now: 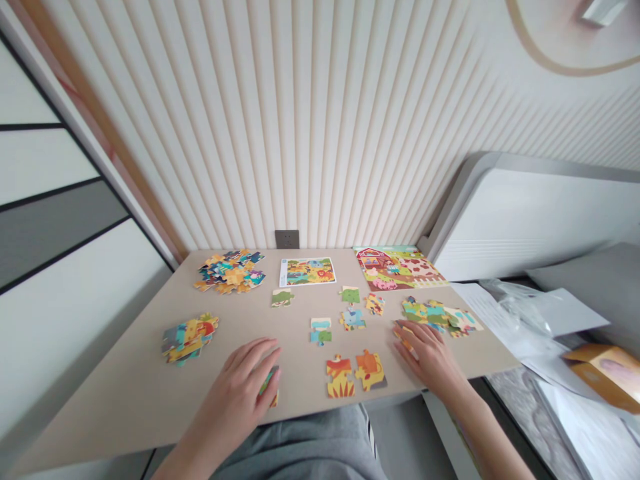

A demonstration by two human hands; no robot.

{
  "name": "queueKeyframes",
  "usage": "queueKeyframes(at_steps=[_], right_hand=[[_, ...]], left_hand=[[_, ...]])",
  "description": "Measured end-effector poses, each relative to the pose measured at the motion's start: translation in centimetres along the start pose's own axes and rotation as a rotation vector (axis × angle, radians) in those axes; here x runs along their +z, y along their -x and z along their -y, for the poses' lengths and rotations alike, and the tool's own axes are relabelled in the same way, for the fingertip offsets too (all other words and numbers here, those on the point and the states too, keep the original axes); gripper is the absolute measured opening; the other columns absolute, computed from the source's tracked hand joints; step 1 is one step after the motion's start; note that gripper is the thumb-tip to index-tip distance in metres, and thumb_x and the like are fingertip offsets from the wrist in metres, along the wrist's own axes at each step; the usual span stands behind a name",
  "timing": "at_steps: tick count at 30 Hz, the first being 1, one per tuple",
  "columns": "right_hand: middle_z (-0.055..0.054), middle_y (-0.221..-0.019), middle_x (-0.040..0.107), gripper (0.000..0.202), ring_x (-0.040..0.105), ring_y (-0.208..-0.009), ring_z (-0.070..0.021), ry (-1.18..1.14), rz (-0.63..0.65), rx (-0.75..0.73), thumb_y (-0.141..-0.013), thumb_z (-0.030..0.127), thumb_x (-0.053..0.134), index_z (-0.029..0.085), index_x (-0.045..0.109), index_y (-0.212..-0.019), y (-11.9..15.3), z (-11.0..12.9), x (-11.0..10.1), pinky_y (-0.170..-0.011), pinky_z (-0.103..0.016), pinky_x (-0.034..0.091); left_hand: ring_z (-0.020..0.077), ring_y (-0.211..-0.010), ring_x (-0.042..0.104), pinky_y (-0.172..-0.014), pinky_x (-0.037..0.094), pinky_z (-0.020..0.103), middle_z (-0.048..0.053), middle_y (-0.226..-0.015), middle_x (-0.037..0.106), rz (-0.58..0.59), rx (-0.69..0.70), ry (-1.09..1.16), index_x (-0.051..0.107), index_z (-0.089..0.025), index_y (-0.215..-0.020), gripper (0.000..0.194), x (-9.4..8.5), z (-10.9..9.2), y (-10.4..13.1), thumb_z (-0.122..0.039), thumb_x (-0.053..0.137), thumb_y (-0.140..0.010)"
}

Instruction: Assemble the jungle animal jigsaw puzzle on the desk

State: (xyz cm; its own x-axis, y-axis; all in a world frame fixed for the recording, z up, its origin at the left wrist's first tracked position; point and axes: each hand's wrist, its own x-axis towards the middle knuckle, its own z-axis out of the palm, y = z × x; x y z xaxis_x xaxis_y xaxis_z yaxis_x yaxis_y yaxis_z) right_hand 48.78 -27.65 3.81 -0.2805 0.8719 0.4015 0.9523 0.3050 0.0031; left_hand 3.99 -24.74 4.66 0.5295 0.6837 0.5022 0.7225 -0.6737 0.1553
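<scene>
My left hand (245,380) rests near the table's front edge, its fingers partly over a green and orange puzzle piece (270,385); whether it grips the piece is unclear. On the right, my right hand (423,350) covers part of an orange piece (406,339), fingers pointing left. Between the hands lie a red and yellow piece pair (341,377), an orange and yellow pair (371,371) and a blue-green pair (321,331). Farther back are a blue piece (353,318), a green piece (351,294), another green piece (283,298) and a multicoloured piece (375,304).
A picture card (308,271) and a farm puzzle (397,268) lie along the back of the table (125,393). Piles of pieces sit at the back left (231,272), left (190,337) and right (435,315). Papers and an orange box (607,375) are beyond the right edge.
</scene>
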Motion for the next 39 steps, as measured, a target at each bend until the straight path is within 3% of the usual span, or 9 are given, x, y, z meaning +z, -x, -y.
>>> queueKeyframes(at_steps=[4,7,11,16,22,26,29,33,39], right_hand=[[-0.009,-0.146,0.063,0.037,0.058,-0.134,-0.0267,-0.095,0.039,-0.020,-0.106,0.028,0.045,0.027,0.065,-0.137,-4.9,1.7,0.9,-0.112,-0.047,0.047],[-0.009,-0.146,0.063,0.038,0.059,-0.134,-0.0269,-0.102,0.087,-0.034,-0.107,0.029,0.044,0.027,0.064,-0.140,-7.1,1.6,2.3,-0.111,-0.048,0.047],[-0.009,-0.142,0.066,0.037,0.062,-0.131,-0.0274,-0.059,0.131,-0.047,-0.108,0.034,0.044,0.029,0.064,-0.139,-5.9,-0.5,3.2,-0.113,-0.054,0.044],[-0.010,-0.136,0.070,0.031,0.062,-0.130,-0.0306,-0.007,0.088,-0.020,-0.106,0.033,0.049,0.026,0.072,-0.125,-3.7,-2.1,2.0,-0.114,-0.058,0.040],[-0.009,-0.147,0.061,0.038,0.059,-0.133,-0.0281,-0.208,0.152,-0.079,-0.104,0.042,0.054,0.029,0.064,-0.138,-6.6,2.3,2.4,-0.113,-0.049,0.046],[-0.010,-0.141,0.064,0.035,0.061,-0.129,-0.0281,-0.277,0.155,-0.063,-0.103,0.043,0.055,0.028,0.068,-0.132,-7.8,3.8,3.1,-0.112,-0.048,0.048],[-0.009,-0.134,0.068,0.029,0.063,-0.123,-0.0273,-0.297,0.164,-0.069,-0.103,0.041,0.056,0.028,0.071,-0.124,-7.3,3.3,2.6,-0.109,-0.047,0.049],[-0.010,-0.131,0.069,0.033,0.063,-0.123,-0.0286,-0.278,0.175,-0.061,-0.101,0.044,0.059,0.029,0.070,-0.128,-5.9,1.6,1.8,-0.108,-0.047,0.049],[-0.011,-0.133,0.067,0.033,0.064,-0.124,-0.0286,-0.214,0.162,-0.034,-0.103,0.042,0.055,0.028,0.070,-0.129,-4.7,-1.0,1.7,-0.108,-0.047,0.050]], left_hand=[[0.0275,-0.123,0.060,-0.107,0.051,0.045,0.011,-0.131,0.067,0.079,0.077,0.014,0.065,-0.020,-0.130,0.031,-0.4,0.5,-2.9,-0.024,0.055,-0.100],[0.0274,-0.120,0.062,-0.106,0.051,0.046,0.011,-0.127,0.068,0.106,0.122,0.025,0.067,-0.019,-0.124,0.028,-0.2,-0.1,-5.1,-0.022,0.054,-0.100],[0.0285,-0.119,0.062,-0.105,0.051,0.048,0.012,-0.126,0.069,0.156,0.136,0.025,0.068,-0.017,-0.121,0.026,0.2,-0.3,-6.3,-0.021,0.055,-0.099],[0.0275,-0.118,0.063,-0.106,0.050,0.047,0.010,-0.125,0.070,0.229,0.122,0.079,0.067,-0.020,-0.122,0.026,0.8,0.1,-7.0,-0.022,0.057,-0.099],[0.0289,-0.125,0.062,-0.109,0.048,0.044,0.011,-0.134,0.067,0.345,0.138,0.135,0.061,-0.022,-0.134,0.045,3.4,-0.1,-9.9,-0.033,0.072,-0.092],[0.0279,-0.120,0.065,-0.106,0.049,0.042,0.010,-0.130,0.069,0.395,0.162,0.146,0.061,-0.023,-0.135,0.050,5.2,-0.2,-11.2,-0.035,0.076,-0.089],[0.0276,-0.118,0.066,-0.105,0.050,0.042,0.009,-0.126,0.071,0.392,0.163,0.140,0.062,-0.023,-0.134,0.048,5.3,0.0,-11.2,-0.036,0.076,-0.089],[0.0272,-0.120,0.065,-0.108,0.049,0.042,0.010,-0.131,0.069,0.344,0.142,0.135,0.060,-0.023,-0.139,0.053,4.0,1.4,-9.7,-0.038,0.074,-0.090],[0.0277,-0.126,0.063,-0.113,0.047,0.044,0.009,-0.139,0.066,0.217,-0.070,0.024,0.059,-0.025,-0.143,0.049,0.8,7.1,-5.1,-0.045,0.061,-0.098]])
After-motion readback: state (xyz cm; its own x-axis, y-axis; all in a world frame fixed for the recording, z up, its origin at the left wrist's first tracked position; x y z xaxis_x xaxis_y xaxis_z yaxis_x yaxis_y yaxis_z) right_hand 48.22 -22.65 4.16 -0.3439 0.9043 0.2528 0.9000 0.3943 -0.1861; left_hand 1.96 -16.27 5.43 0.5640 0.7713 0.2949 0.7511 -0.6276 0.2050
